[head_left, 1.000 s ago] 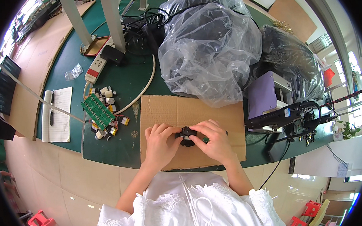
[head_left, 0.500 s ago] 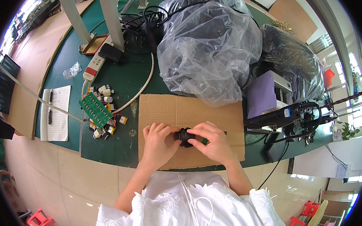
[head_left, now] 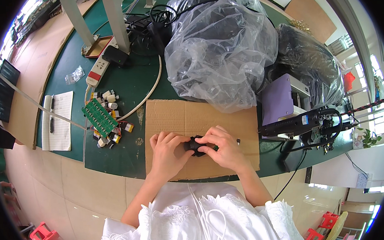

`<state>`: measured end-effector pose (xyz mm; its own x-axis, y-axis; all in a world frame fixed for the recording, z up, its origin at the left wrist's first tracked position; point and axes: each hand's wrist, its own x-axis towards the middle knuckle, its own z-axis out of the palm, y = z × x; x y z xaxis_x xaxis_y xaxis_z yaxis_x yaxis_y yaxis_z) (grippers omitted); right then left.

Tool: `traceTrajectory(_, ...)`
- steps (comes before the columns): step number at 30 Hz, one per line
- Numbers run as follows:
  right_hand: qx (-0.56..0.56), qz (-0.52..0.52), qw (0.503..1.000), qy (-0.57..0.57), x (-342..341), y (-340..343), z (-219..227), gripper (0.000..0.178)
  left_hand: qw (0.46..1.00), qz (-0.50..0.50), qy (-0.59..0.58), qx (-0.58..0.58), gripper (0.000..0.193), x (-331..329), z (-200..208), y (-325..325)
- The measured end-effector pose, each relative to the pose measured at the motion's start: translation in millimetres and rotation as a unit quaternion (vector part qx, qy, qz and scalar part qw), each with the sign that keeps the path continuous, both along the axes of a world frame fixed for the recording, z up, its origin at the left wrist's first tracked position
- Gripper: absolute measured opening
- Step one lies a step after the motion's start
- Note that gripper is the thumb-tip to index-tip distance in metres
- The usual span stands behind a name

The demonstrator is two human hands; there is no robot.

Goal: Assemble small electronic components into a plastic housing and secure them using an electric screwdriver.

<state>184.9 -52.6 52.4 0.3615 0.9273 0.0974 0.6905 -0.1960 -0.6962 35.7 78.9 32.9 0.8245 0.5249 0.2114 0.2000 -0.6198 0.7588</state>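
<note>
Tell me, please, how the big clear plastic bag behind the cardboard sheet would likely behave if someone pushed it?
The clear plastic bag looks thin and crinkled, so its skin would probably dent and rustle rather than resist. It bulges with dark contents, so it may be bulky and slump instead of sliding. Its lower edge overlaps the cardboard sheet, which might drag along.

A green worktop (head_left: 125, 93) fills the upper part of the view, its front edge curving above a floor of pale beige tiles (head_left: 65, 192). Two grey metal posts (head_left: 115, 19) rise from the worktop near its far side. Bright daylight falls from the right, where a window (head_left: 379, 79) shows beside a small green plant (head_left: 369, 137). Red plastic stools (head_left: 44, 238) stand on the floor at the lower left and lower right.
</note>
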Motion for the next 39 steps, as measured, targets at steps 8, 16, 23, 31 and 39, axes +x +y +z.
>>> traceTrajectory(8, 0.012, -0.021, 0.999, -0.03, -0.8, -3.2, -0.8, 0.026, 0.998, 0.041, 0.033, 0.035, 0.035, 2.7, 6.9, -13.7)
traceTrajectory(16, 0.061, -0.078, 0.946, 0.308, -7.3, -13.9, 5.5, 0.035, 0.942, -0.026, -0.047, -0.331, 0.033, 0.8, 13.6, -18.1)
traceTrajectory(23, -0.013, -0.001, 0.974, 0.226, 3.9, -16.1, 3.3, 0.035, 0.904, -0.045, -0.114, -0.41, 0.033, 1.1, 6.2, -19.1)
traceTrajectory(31, 0.066, -0.011, 0.98, 0.19, -2.2, -15.3, 0.0, 0.033, 0.939, -0.02, -0.079, -0.335, 0.03, 6.0, 10.3, -23.3)
traceTrajectory(39, 0.093, -0.03, 0.972, 0.212, -6.9, -14.9, 4.1, 0.031, 0.886, -0.048, -0.116, -0.447, 0.025, 1.9, 1.2, -20.4)
